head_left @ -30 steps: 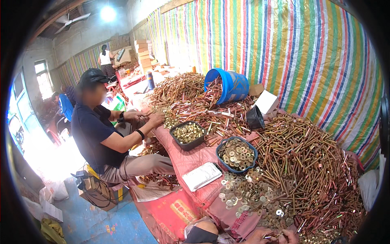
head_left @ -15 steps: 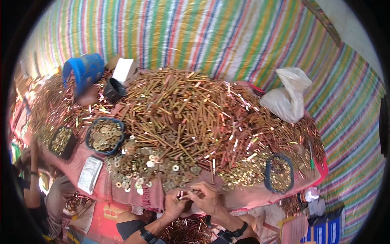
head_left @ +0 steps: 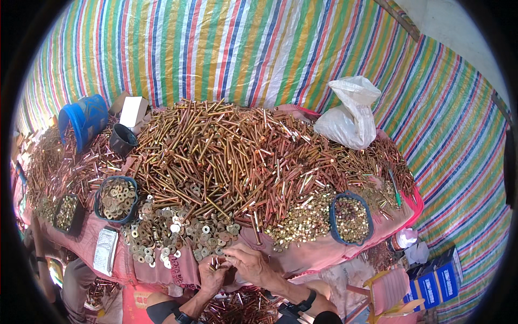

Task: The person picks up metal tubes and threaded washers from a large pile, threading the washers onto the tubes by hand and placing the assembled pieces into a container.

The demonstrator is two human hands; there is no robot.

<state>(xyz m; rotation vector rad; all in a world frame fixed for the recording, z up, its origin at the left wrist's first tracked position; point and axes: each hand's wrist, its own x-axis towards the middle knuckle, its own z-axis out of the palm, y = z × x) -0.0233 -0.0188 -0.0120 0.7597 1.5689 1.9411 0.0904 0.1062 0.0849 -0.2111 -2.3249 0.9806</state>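
I see brassy-gold bolts [head_left: 232, 151] on pink cloth [head_left: 318, 251], a striped rainbow tarp [head_left: 243, 48], a blue bucket [head_left: 83, 119] and a white bag [head_left: 348, 116].

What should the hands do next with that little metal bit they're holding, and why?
Probably the right hand should reach forward for a washer from the washer pile. Both hands meet over a small part at the table's near edge; the left hand already cups it, and the washers lie just ahead of the fingers.
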